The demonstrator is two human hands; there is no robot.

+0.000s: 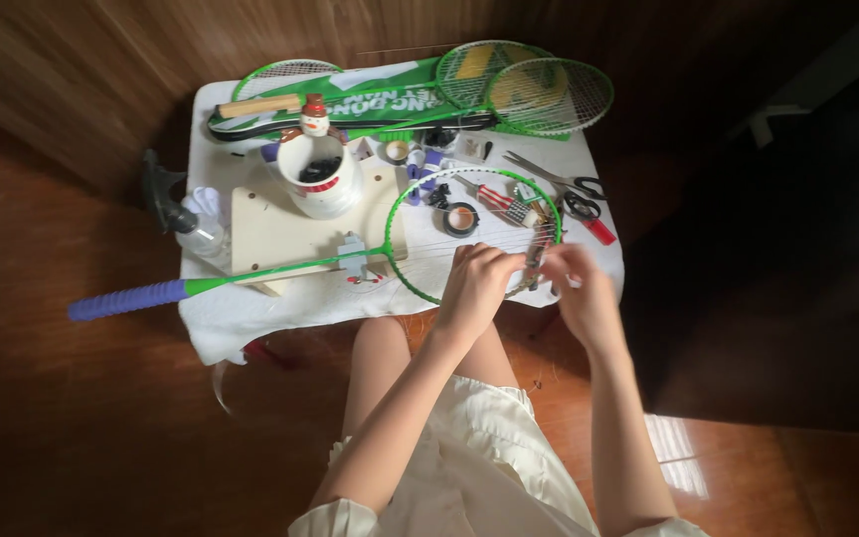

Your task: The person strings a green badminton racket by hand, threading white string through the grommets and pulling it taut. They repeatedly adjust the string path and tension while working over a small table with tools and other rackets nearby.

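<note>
— Cream-white cloth garment (479,467) fills the bottom middle of the frame, over the person's lap, with both bare forearms rising out of it. What are the hands on?

— Both meet at the lower right rim of the green-framed badminton racket with the purple grip (280,267), just right of centre. The left hand (476,283) has its fingers curled together over the rim and strings. The right hand (579,283) is pinched at the same spot, fingertips toward the left hand; something small and dark sits between them, but it is too blurred to tell what, or whether the fingers are clamped on it.

— And where does that racket lie?

— Across the small table draped in white cloth (251,318), handle sticking out to the middle left past the table edge, head at the centre. Its shaft crosses a pale wooden board (270,229) and passes through a small grey clamp (353,257).

— What else is up there?

— On the board stands a white mug with a snowman figure on its rim (322,179). A clear spray bottle with a black trigger (186,219) sits at the left edge. Inside the racket head lie a roll of black tape (460,218) and a red-handled tool (497,197). Black-handled scissors (564,182) lie to the upper right. Along the top are a green and white racket bag (350,104) and two more green rackets (539,89).
</note>
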